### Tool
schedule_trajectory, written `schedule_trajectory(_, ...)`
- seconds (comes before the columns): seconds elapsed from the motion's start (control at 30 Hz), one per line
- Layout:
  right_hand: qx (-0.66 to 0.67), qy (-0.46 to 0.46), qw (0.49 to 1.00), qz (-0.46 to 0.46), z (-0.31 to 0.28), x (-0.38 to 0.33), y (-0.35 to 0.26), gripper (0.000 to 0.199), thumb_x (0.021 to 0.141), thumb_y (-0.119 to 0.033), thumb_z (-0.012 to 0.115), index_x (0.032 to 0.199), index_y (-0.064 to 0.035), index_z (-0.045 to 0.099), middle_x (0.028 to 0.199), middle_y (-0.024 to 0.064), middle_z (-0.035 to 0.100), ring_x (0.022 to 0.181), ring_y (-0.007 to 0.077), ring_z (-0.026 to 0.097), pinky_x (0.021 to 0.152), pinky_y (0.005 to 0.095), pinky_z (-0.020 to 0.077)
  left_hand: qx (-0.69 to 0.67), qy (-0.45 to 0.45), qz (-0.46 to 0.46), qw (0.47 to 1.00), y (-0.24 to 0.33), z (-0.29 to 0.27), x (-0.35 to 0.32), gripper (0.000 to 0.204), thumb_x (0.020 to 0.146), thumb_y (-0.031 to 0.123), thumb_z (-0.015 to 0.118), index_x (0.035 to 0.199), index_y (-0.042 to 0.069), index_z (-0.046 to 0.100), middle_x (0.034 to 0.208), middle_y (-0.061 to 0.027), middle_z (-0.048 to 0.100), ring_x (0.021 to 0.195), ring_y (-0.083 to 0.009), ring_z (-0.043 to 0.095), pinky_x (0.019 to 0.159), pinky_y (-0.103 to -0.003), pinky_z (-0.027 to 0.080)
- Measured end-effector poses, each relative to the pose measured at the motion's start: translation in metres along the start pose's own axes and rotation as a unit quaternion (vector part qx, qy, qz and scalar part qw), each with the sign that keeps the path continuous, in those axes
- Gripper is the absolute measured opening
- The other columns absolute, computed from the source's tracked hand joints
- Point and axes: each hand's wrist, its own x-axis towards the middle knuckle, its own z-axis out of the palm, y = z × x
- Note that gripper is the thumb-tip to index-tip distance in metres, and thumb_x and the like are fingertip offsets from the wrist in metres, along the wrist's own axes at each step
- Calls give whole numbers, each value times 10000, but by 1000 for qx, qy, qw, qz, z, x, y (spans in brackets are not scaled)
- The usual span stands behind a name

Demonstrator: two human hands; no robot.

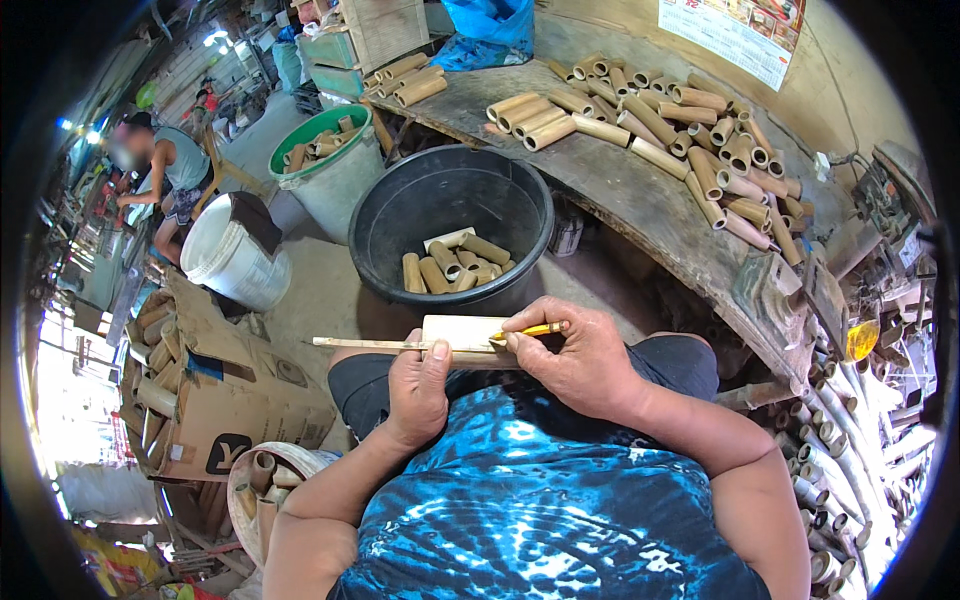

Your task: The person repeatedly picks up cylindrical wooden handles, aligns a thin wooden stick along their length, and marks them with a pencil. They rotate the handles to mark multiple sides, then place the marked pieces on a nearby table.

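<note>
Short pale bamboo tube (462, 338) lying sideways on the lap, just in front of the black tub (450, 228); smooth and cream-coloured, its near side covered by both hands; thin flat bamboo stick (365, 343) laid along the tube, poking out to the left past the tube's end. Left hand (418, 385) closed around tube and stick, thumb pressed down on top; right hand (572, 358) pinching a yellow pencil (530, 330), tip resting on the tube, other fingers wrapped on the tube's right end. Inside the black tub, a small heap of cut bamboo pieces (455, 265); right of the tub, a curved workbench (640, 200) with many more bamboo tubes (690, 140); left of the tub, a green bucket (330, 170) and a white bucket (235, 255). Tube's right end hidden under the right hand; pencil tip too small to make out clearly; far left of the tub, another person (165, 175), blurry.
</note>
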Motion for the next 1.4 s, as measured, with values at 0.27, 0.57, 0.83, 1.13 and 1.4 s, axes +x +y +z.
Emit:
schedule_trajectory(0.27, -11, 0, 1000, 15, 2, 1, -1, 151, 852, -133, 677, 923, 0, 690, 858, 154, 688, 780, 197, 678, 721, 323, 536, 28, -2, 4, 1000, 1, -1, -1, 326, 1039, 235, 416, 1141, -43, 553, 1049, -104, 642, 964, -133, 598, 872, -279, 467)
schedule_trajectory(0.57, -23, -2, 1000, 14, 3, 1, -2, 148, 846, -128, 676, 913, 3, 687, 852, 149, 688, 776, 209, 666, 720, 332, 531, 70, -15, 13, 997, 0, -4, 0, 368, 1039, 262, 406, 1148, -52, 564, 1030, -112, 653, 946, -149, 608, 861, -292, 472)
schedule_trajectory(0.83, 69, 8, 998, 0, -5, -2, 3, 106, 891, -104, 650, 947, -15, 667, 894, 63, 681, 783, 101, 622, 697, 271, 510, 43, 19, 16, 999, -6, -3, -1, 345, 1030, 247, 421, 1119, -53, 566, 1031, -110, 643, 942, -153, 590, 860, -295, 455)
schedule_trajectory(1.13, 202, 89, 955, 196, -69, 6, 44, 184, 946, -151, 509, 1024, -12, 599, 839, 35, 547, 774, 126, 554, 728, 244, 450, -26, 101, 82, 991, -19, -17, 8, 284, 1018, 217, 451, 1123, -25, 558, 1042, -64, 603, 941, -114, 543, 854, -259, 418)
schedule_trajectory(1.4, 223, 45, 969, 94, -39, 3, 49, 163, 929, -123, 658, 1044, -20, 606, 859, -20, 576, 779, 63, 520, 713, 236, 457, -50, 53, 121, 990, -9, -3, 27, 274, 1020, 180, 443, 1168, -34, 531, 1142, -97, 604, 1027, -144, 567, 937, -283, 431)
